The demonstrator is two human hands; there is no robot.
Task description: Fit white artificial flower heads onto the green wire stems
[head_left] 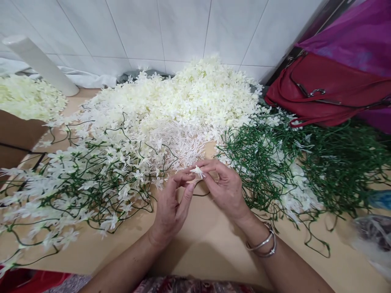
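Note:
Over the bare tabletop in front of me, both hands meet at a small white artificial flower (198,171). My right hand (226,191) pinches the flower between thumb and fingers. Curled close against its left side is my left hand (174,203), with thumb and index fingertip near each other; what lies between them is too small to make out. A thin dark green stem (201,194) curves just below the fingertips. Behind the hands lie loose white stamen pieces (180,142), and a big heap of white petals (195,93) rises beyond them.
Left of me are white flowers on green stems (100,179). To the right, bare green stems (262,158) lie tangled. A red handbag (332,89) sits behind them. A white roll (42,65) leans at back left by a brown box (18,138). A tiled wall (183,28) closes the back.

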